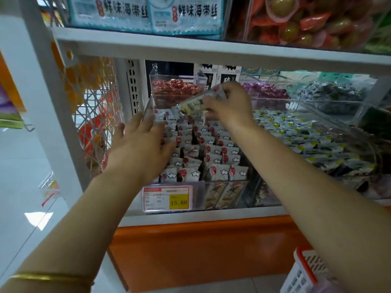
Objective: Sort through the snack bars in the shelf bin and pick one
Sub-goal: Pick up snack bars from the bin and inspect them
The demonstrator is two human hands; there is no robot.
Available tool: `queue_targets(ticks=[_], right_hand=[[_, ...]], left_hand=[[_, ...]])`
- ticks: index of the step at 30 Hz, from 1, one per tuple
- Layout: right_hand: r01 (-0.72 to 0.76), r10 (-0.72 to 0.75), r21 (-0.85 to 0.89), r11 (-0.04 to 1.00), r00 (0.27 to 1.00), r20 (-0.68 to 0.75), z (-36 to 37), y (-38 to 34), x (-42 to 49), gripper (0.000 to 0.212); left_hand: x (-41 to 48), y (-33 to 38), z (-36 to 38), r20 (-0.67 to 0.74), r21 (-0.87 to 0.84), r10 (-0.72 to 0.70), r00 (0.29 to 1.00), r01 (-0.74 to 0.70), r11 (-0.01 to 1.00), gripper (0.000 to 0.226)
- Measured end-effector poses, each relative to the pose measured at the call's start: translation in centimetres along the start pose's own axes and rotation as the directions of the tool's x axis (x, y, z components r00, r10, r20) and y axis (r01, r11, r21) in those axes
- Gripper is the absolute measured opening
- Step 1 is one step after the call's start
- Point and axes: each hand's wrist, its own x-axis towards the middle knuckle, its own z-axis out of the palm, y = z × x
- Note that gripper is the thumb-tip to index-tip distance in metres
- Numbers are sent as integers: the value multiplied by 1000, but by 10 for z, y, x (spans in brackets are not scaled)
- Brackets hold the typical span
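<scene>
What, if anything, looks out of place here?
Nothing looks spilled or damaged. The snack bars stand in fairly even rows; the only one out of line is the bar the right hand holds above them.

Your left forearm (88,218) and right forearm (306,176) are bare along the whole stretch that shows, and so are your left hand (139,144) and right hand (230,106). Round your left arm, close to the lower edge of the view, you wear a thin gold-coloured bangle (53,279) (smooth and plain, with a bright upper rim; whether it is one band or two lying close together is hard to tell).
</scene>
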Motion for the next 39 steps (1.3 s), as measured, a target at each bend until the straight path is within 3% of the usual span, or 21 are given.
queue_targets(ticks=[4, 7, 12, 15, 19, 23, 25, 34, 37, 39], right_hand=[[175, -175, -213, 961, 984, 19, 36, 7, 41, 20], [279, -260, -437, 855, 960, 104, 51, 16, 61, 21], [353, -190, -543, 762, 924, 333, 64, 23, 77, 21], [368, -135, -535, 761, 895, 425, 72, 28, 76, 6], [438, 18, -621, 650, 808, 589, 84, 39, 75, 23], [330, -25, -571, 752, 879, 476, 81, 42, 88, 23], [318, -67, -589, 743, 911, 407, 81, 42, 95, 21], [349, -43, -826, 443, 929, 369, 113, 56, 106, 15], [321, -41, -817, 478, 938, 344, 115, 51, 106, 11], [284, -60, -752, 594, 949, 311, 111, 45, 106, 9]], left_hand=[[2, -1, 9, -16, -9, 30, 999, -30, 1000, 64], [-1, -1, 9, -41, -26, 47, 998, -48, 998, 66], [-3, -2, 13, -62, -97, 52, 997, -57, 994, 62], [-2, -1, 15, -80, -126, 55, 995, -65, 990, 62], [-1, -2, 17, -99, -168, 54, 994, -70, 983, 59], [-1, -2, 18, -112, -232, 47, 993, -73, 970, 62], [-1, -1, 17, -123, -247, 47, 991, -77, 966, 64], [0, -3, 17, -169, -216, 96, 981, -132, 968, 56], [0, -3, 18, -164, -213, 92, 982, -126, 969, 54], [0, -3, 18, -161, -203, 96, 982, -128, 971, 54]])
